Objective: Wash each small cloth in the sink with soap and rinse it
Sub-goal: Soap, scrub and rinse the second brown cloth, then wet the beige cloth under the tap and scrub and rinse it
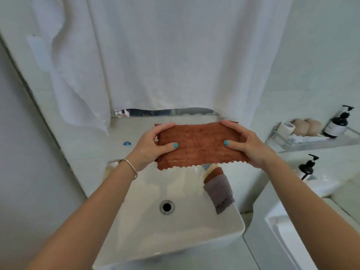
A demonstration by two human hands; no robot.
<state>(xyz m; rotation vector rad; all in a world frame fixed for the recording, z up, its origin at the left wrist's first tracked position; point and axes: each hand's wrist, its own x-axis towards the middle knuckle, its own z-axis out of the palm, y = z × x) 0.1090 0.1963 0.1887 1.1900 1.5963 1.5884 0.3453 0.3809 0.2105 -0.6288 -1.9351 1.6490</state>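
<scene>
Cloth (200, 146), rust-brown with pinked edges, is held spread flat in the air above the back of the sink (175, 240), its long axis running left to right between the two hands. The left hand (153, 147) is clamped on the left short edge, thumb on the near face and fingers curled over the top and behind; the right hand (247, 145) grips the right short edge in the same way, so both hands are equally near and the cloth is stretched taut between them. The drain (166, 206) lies below and nearer the person than the cloth, so a lowering toward the body is judged to be what wetting or scrubbing calls for. No tap can be made out; it is probably hidden behind the cloth, and no running water is seen. More cloths (219, 191), a grey one over a brown one, are draped on the right side of the basin, just below the held cloth's right corner, and these could be brushed on the way down. A pump bottle (307, 168) stands on the ledge to the right, nearer the right hand, well apart from the cloth; a second bottle (338, 123) sits on a wall shelf (315, 143) farther right beside a paper roll (285, 129). A curtain (165, 55) hangs behind, and a bracelet (130, 166) is worn on the left wrist.
</scene>
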